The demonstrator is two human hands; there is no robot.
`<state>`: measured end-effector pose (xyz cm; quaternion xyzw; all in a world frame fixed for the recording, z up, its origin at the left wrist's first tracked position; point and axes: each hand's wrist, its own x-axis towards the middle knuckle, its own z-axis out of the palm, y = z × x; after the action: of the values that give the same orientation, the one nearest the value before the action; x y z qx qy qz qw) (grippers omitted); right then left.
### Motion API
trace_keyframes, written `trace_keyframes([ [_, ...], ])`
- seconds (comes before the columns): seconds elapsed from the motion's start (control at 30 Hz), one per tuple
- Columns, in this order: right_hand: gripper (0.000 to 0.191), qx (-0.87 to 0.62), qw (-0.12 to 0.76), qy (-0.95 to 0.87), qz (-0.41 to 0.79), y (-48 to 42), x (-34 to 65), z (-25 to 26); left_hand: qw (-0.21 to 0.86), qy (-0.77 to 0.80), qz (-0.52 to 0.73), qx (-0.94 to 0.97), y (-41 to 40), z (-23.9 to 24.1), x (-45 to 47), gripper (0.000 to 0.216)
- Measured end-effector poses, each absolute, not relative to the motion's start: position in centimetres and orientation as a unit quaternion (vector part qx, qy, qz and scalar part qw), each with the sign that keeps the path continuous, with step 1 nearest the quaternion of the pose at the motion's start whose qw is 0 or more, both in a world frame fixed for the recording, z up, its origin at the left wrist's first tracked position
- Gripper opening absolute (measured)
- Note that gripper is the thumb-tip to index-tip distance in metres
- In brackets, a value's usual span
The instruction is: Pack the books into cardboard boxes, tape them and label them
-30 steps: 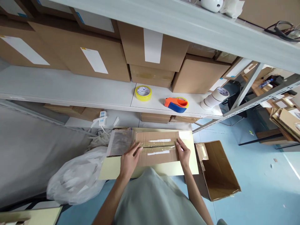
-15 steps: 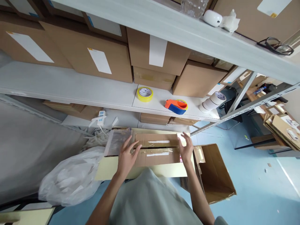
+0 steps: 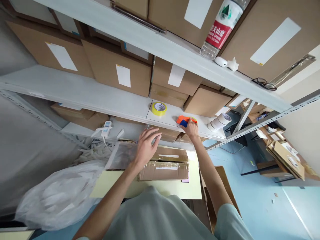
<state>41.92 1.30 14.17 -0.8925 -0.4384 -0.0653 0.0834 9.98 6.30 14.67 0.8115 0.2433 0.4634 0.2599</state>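
A flat cardboard box (image 3: 165, 165) with clear tape along its seam lies on a pale yellow table (image 3: 170, 188) in front of me. My left hand (image 3: 146, 145) hovers above the box's left end with fingers spread and holds nothing. My right hand (image 3: 191, 128) reaches up to the white shelf (image 3: 105, 101) and closes on the orange and blue tape dispenser (image 3: 183, 120). A yellow tape roll (image 3: 159, 108) sits on the shelf just left of the dispenser. A clear plastic sleeve (image 3: 122, 156) lies at the box's left end.
Cardboard boxes (image 3: 120, 71) fill the shelves. White tape rolls (image 3: 220, 121) lie at the shelf's right end. A water bottle (image 3: 222, 28) and glasses (image 3: 265, 84) are on the upper shelf. A white plastic bag (image 3: 55, 196) sits lower left, an open carton (image 3: 212, 200) on the blue floor at right.
Both hands left the box. The right hand rose to the shelf and took hold of the tape dispenser; the left lifted with fingers spread. The camera tilted upward.
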Motion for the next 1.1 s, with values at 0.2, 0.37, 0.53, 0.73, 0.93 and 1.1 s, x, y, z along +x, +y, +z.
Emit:
trace_keyframes([
  [0.2,0.068,-0.906,0.012,-0.422,-0.025,1.0,40.8,15.6,0.29,0.232,0.466,0.803,6.3,13.7,8.0,0.027],
  [0.37,0.075,-0.871,0.001,-0.489,-0.049,-2.2,35.9,16.0,0.333,0.241,0.463,0.785,6.3,13.5,5.1,0.026],
  [0.53,0.069,-0.795,0.067,-0.597,-0.086,-6.7,29.6,17.2,0.384,0.239,0.465,0.761,5.5,13.9,2.6,0.031],
  [0.73,0.048,-0.719,0.094,-0.682,-0.093,-9.5,24.4,19.6,0.44,0.225,0.443,0.748,5.0,14.9,-0.1,0.041],
  [0.93,0.041,-0.694,0.069,-0.714,-0.067,-10.0,21.0,21.1,0.445,0.187,0.43,0.763,6.1,15.2,-1.9,0.029],
  [1.1,0.046,-0.691,0.062,-0.719,-0.037,-10.3,19.4,21.8,0.455,0.137,0.418,0.774,6.8,15.1,-2.8,0.014],
])
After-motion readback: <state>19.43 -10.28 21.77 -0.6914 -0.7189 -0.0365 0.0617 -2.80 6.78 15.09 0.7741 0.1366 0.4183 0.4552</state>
